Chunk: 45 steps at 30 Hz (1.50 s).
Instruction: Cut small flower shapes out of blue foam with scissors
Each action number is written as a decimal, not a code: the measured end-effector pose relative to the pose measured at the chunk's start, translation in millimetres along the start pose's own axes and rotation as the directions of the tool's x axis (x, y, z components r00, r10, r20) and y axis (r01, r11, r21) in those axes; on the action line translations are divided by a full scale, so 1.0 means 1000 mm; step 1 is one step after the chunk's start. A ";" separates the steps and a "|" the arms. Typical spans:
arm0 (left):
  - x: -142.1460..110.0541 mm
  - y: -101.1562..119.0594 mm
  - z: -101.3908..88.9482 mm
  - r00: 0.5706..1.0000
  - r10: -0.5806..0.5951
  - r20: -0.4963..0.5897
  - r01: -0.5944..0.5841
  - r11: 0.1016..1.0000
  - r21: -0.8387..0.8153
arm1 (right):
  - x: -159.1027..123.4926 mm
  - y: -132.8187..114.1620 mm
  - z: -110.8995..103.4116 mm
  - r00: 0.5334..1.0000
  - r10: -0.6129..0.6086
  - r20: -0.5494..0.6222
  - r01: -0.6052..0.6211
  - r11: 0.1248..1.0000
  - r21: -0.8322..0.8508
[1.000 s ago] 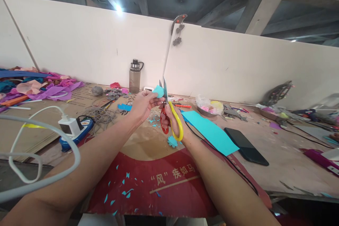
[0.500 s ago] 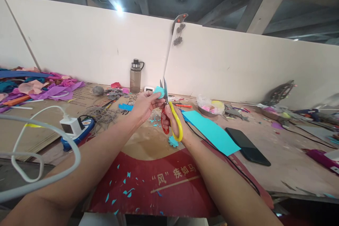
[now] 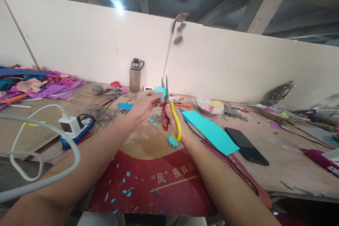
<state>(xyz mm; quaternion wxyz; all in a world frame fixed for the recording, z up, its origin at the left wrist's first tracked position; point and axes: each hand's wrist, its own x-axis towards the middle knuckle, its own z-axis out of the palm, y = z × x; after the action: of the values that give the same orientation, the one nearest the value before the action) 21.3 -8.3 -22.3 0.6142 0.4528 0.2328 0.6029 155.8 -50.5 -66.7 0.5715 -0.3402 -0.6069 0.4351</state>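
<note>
Between the thumb and fingers of my left hand [image 3: 148, 104] is a small piece of turquoise paper [image 3: 160, 92]. My right hand [image 3: 172, 116] grips a pair of scissors [image 3: 177, 122] with one yellow and one red handle. The blades point up and away, parted a little, right beside the paper's right edge. Below my hands a turquoise flower-shaped cutout [image 3: 173, 141] lies on the cardboard. A larger turquoise sheet [image 3: 212, 130] rests to the right of my right hand. Small turquoise scraps [image 3: 127, 191] are scattered on the red cardboard [image 3: 137, 204].
A black phone [image 3: 247, 146] lies right of the sheet, with a black cable between. At the back stand a water bottle [image 3: 135, 76] and a bowl with plastic wrap [image 3: 210, 106]. Left are a white charger [image 3: 71, 124], looping white cable and a coloured fabric pile [image 3: 53, 88].
The scissor blades are spread slightly wider and the yellow handle has shifted a little. My left hand keeps hold of the paper in nearly the same place.
</note>
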 end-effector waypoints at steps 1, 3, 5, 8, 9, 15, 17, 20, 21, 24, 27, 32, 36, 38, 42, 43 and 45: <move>0.000 0.000 0.000 1.000 0.002 0.001 -0.002 1.000 0.001 | 0.000 -0.002 0.000 1.000 0.005 0.000 -0.005 1.000 0.000; 0.000 0.000 0.000 1.000 0.005 0.002 -0.005 1.000 0.004 | 0.000 -0.003 0.000 1.000 0.015 0.000 -0.015 1.000 -0.003; 0.000 0.001 0.000 1.000 0.002 0.006 -0.003 1.000 0.009 | 0.000 -0.002 -0.001 1.000 0.023 -0.002 -0.023 1.000 0.002; 0.000 0.002 -0.001 1.000 -0.003 0.009 0.003 1.000 0.018 | 0.000 0.002 -0.002 1.000 0.029 -0.006 -0.029 0.999 0.019; 0.001 0.003 -0.001 1.000 -0.001 0.015 0.001 1.000 0.018 | 0.000 0.003 -0.002 1.000 0.031 -0.005 -0.030 0.999 0.025; 0.002 0.001 -0.003 1.000 0.003 0.018 -0.003 1.000 0.005 | -0.001 -0.002 0.001 0.997 0.075 -0.012 -0.073 0.993 0.093; 0.002 0.001 -0.005 1.000 0.004 0.016 -0.004 1.000 0.001 | -0.002 -0.004 0.001 0.995 0.096 -0.012 -0.095 0.991 0.096; 0.003 0.002 -0.006 1.000 0.003 0.011 -0.003 1.000 -0.003 | -0.002 -0.006 0.001 0.993 0.116 -0.012 -0.114 0.989 0.096; 0.003 0.002 -0.006 1.000 0.000 0.001 0.000 1.000 -0.002 | -0.002 -0.006 0.001 0.993 0.117 -0.012 -0.115 0.989 0.097; 0.004 0.004 -0.005 1.000 -0.009 -0.024 0.009 1.000 0.001 | -0.002 -0.006 0.001 0.993 0.115 -0.006 -0.114 0.988 0.101; 0.005 0.004 -0.005 1.000 -0.005 -0.020 0.005 1.000 0.002 | -0.002 -0.007 0.001 0.992 0.126 -0.007 -0.125 0.987 0.105; 0.005 0.004 -0.007 1.000 0.008 -0.016 -0.008 1.000 0.007 | -0.002 -0.008 0.002 0.990 0.142 -0.014 -0.140 0.985 0.098; 0.005 0.005 -0.007 1.000 0.010 -0.018 -0.010 1.000 0.012 | -0.002 -0.009 0.001 0.990 0.142 -0.020 -0.140 0.986 0.092; 0.005 0.007 -0.006 1.000 0.012 -0.018 -0.011 1.000 0.016 | -0.002 -0.009 0.001 0.989 0.149 -0.019 -0.147 0.985 0.094; 0.005 0.008 -0.006 0.999 0.006 -0.036 -0.006 1.000 0.023 | -0.002 -0.007 0.001 0.988 0.152 -0.013 -0.150 0.984 0.100; 0.005 0.008 -0.006 0.999 0.007 -0.045 -0.006 1.000 0.022 | -0.002 -0.007 0.001 0.989 0.150 -0.014 -0.148 0.984 0.098; 0.005 0.008 -0.006 0.998 0.011 -0.062 -0.010 1.000 0.020 | -0.002 -0.006 0.001 0.989 0.150 -0.018 -0.148 0.985 0.092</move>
<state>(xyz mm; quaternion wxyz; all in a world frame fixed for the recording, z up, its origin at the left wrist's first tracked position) 12.9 -2.7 -16.6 0.5991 0.4412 0.2554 0.6175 155.1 -54.5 -62.3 0.5597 -0.3640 -0.5523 0.4991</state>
